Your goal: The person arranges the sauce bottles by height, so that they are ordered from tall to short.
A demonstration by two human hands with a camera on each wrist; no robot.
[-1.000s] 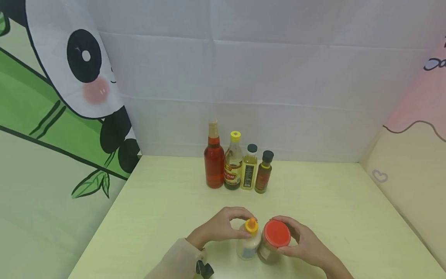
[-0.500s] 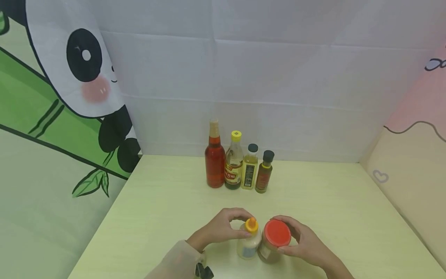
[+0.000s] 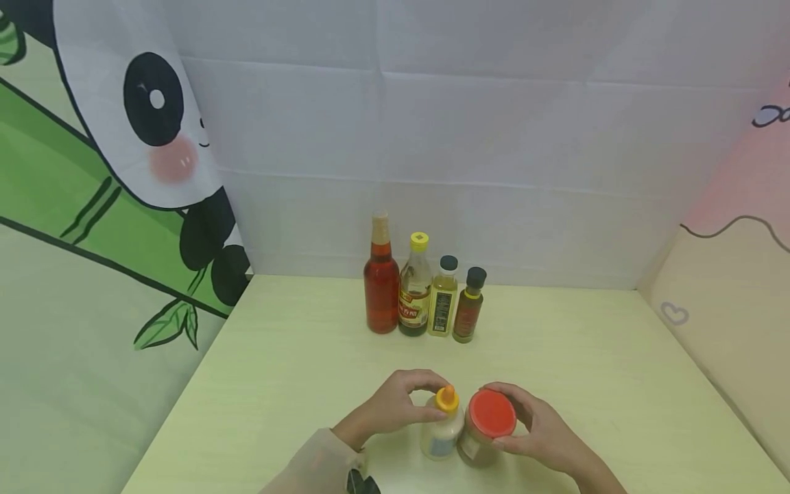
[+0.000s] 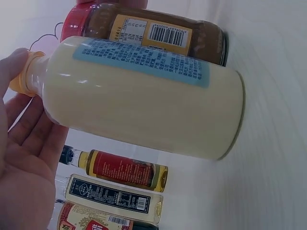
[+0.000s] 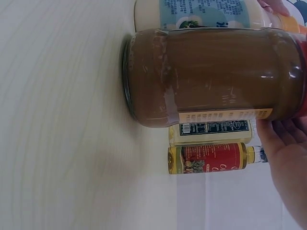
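A squeeze bottle of cream-coloured sauce (image 3: 441, 439) with a yellow-orange nozzle cap stands upright near the table front in the head view. My left hand (image 3: 401, 403) pinches it around the cap and neck. Right beside it stands a glass jar of brown paste (image 5: 216, 72) with a red lid. Thumb and fingers of my right hand (image 3: 538, 427) grip this jar around its lid from the right. In the left wrist view, the bottle (image 4: 144, 100) covers part of the jar. Bottle and jar stand very close; whether they touch is unclear.
Behind the hands stand, side by side, a tall red bottle (image 3: 381, 295), a yellow-capped sauce bottle (image 3: 414, 302), a pale oil bottle (image 3: 441, 305) and a small dark-capped bottle (image 3: 468, 315). A white cloth wall (image 3: 524, 171) borders the table's back edge.
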